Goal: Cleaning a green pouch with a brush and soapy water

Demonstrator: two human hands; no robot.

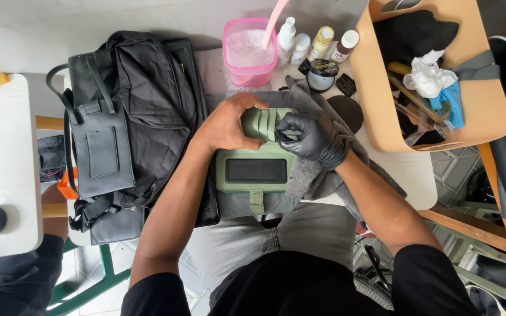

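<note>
A pale green bag [254, 169] with a dark rectangular panel lies on the table in front of me, partly on a grey cloth [311, 175]. My bare left hand [228, 124] grips the bag's folded upper end from the left. My right hand [313, 138], in a black glove, presses on that same upper end from the right, fingers curled against the green material. Whether the gloved hand also holds part of the cloth I cannot tell.
A large black bag [130, 117] lies to the left. Behind stand a pink tub of foamy liquid [247, 51], several small bottles [311, 44] and a small jar [322, 78]. A tan basket [376, 88] with cloths sits right. A white table [4, 169] is far left.
</note>
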